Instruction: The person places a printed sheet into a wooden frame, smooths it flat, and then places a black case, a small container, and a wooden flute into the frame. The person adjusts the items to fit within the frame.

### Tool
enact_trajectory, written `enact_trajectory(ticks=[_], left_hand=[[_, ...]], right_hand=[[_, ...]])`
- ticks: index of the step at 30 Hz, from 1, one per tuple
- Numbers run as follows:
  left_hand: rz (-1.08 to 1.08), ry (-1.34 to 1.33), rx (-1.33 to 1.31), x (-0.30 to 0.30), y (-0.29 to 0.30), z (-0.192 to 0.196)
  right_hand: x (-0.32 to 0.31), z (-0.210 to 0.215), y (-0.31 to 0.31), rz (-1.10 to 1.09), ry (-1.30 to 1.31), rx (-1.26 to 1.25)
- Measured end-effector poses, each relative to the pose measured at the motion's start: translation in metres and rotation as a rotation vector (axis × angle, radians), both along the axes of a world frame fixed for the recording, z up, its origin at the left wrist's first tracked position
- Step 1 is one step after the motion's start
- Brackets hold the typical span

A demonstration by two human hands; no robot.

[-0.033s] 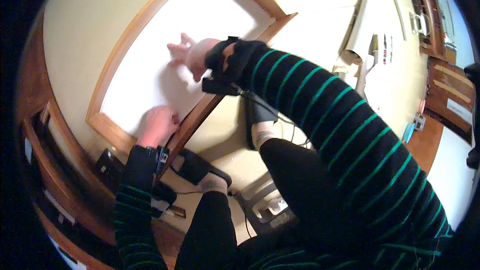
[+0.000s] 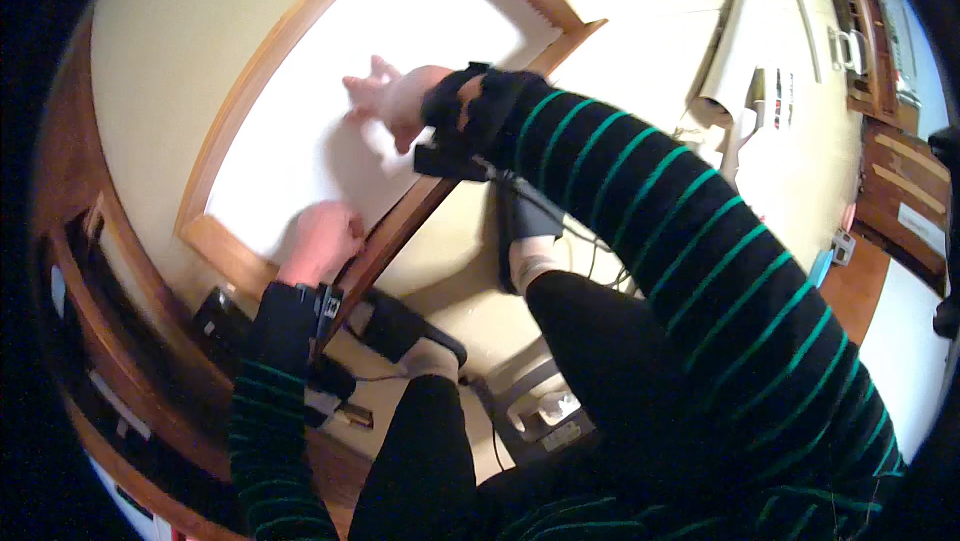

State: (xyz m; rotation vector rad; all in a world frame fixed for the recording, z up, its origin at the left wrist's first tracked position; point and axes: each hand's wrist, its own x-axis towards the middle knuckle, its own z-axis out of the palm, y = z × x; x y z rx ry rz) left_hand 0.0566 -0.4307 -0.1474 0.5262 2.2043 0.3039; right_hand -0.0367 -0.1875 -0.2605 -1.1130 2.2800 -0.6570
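Observation:
A white sheet or panel (image 2: 290,91) inside a wooden frame (image 2: 250,73) lies in front of me. My right hand (image 2: 395,103) reaches over the white surface with its fingers spread, and nothing shows in it. Its shadow falls on the sheet just below. At the frame's lower left corner my left hand (image 2: 325,239) has its fingers curled, close to the near rail (image 2: 400,211). Whatever those fingers hold, if anything, is hidden. Dark straps and small devices sit on both wrists.
Rolled paper (image 2: 728,61) lies on the floor at upper right, near a thin strip (image 2: 808,39) and a white-handled item (image 2: 852,49). Wooden shelving (image 2: 130,331) stands at left. Cables and a grey-black device (image 2: 545,421) are between my legs. My slippered feet stand by the near rail.
The whole scene sits slightly farther right in the picture. Against the white sheet, both hands keep nearly the same place and pose.

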Motion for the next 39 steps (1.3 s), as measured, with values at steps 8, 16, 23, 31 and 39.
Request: enact_trajectory(ticks=[8, 16, 23, 31, 39], left_hand=[[0.149, -0.030, 0.284, -0.001, -0.030, 0.001], [0.258, -0.161, 0.514, -0.002, -0.054, -0.003], [0.195, -0.202, 0.395, -0.011, -0.050, -0.002], [0.309, 0.420, -0.024, -0.054, -0.108, -0.028], [0.275, 0.297, 0.022, -0.067, -0.130, -0.032]], right_hand=[[-0.028, 0.097, -0.013, 0.019, -0.319, 0.452], [-0.032, 0.082, -0.028, 0.150, -0.127, 0.579], [-0.033, 0.005, -0.034, -0.167, 0.045, 0.394], [-0.036, 0.103, -0.045, 0.024, 0.051, 0.652], [-0.035, 0.100, -0.098, 0.058, -0.007, 0.223]])
